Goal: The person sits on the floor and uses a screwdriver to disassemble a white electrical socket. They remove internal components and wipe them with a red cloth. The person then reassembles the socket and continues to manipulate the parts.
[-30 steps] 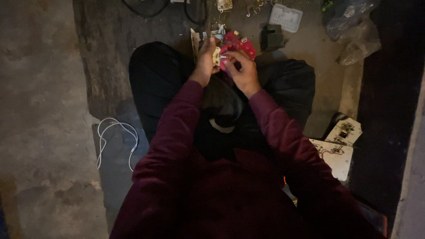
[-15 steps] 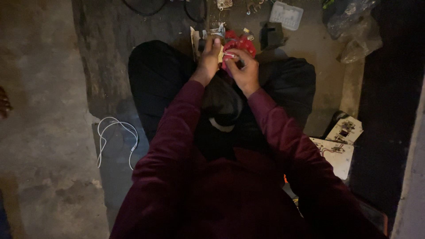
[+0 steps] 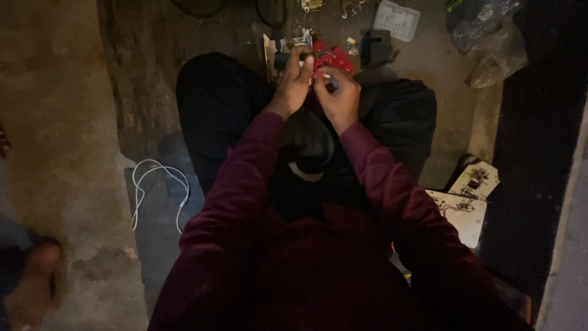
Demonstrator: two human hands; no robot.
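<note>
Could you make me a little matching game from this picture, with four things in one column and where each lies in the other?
Things:
1. red part
2. white cable
3. pale circuit boards
4. clear plastic bag

Places:
A. on the floor at the person's left side, in loops
B. top right corner of the picture
C. between the left hand and the right hand, above the lap
D. on the floor at the person's right side, by the dark edge

Pairs: 1-C, 2-A, 3-D, 4-B
</note>
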